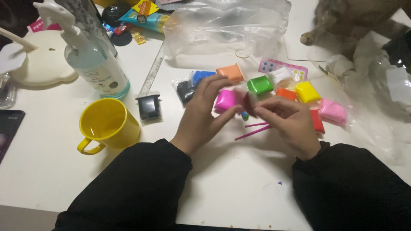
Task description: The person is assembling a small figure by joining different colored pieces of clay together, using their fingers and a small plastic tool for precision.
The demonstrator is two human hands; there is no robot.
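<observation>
Near the middle of the white desk (239, 188) both hands meet, fingertips together over a small dark-reddish blurred piece (248, 102), looks like clay, pinched between them; can't tell which hand actually grips it. Left hand (205, 113) has fingers curled inward, thumb toward the right hand (284, 122), which is closed narrow at the fingertips. Both arms in black sleeves (141, 188). Just under the hands lie two pink sticks (253, 130) flat on the desk, and a tiny green-blue bit (244, 116). Behind the hands, a cluster of wrapped clay packs: magenta (224, 100), green (259, 84), orange (231, 72), blue (201, 76), yellow (307, 91), pink (332, 111), red (317, 121). Toward the desk's left side: yellow mug (109, 125), clear pump bottle (96, 64), metal ruler (152, 72). Far edge: crumpled clear plastic bag (227, 23). Far right corner: a cat (355, 19), partly in view.
</observation>
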